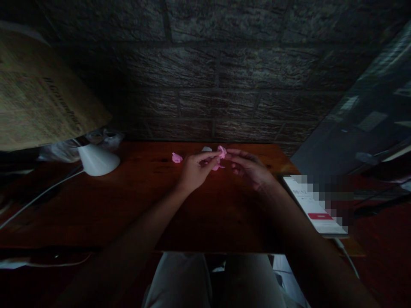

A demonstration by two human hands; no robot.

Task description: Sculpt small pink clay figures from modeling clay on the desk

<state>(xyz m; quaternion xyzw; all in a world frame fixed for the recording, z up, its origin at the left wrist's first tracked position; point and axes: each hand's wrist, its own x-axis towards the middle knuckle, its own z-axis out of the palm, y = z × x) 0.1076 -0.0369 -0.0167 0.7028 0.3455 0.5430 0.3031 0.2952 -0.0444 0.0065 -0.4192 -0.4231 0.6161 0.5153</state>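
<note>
Between my two hands is a small crumpled pink piece (221, 151), soft-looking and ruffled like paper or clay; I cannot tell which. The thumb and fingers of my left hand (196, 170) pinch it from the left. My right hand (250, 167) meets its right side with the fingertips closed at its edge. Just below the fingers shows another pink piece (218, 167), partly hidden by my left hand. A separate pink lump (176, 158) lies on the wooden table (205, 218) left of my left hand. Behind my left fingers sits a small whitish thing (206, 149), too dim to name.
A lamp with a white cone-shaped base (99, 160) and a printed tan shade (38, 94) stands at the left, its white cord trailing off. At the right edge lies a lit tablet or phone (313, 209), partly pixelated. A dark brick wall (205, 68) backs the table.
</note>
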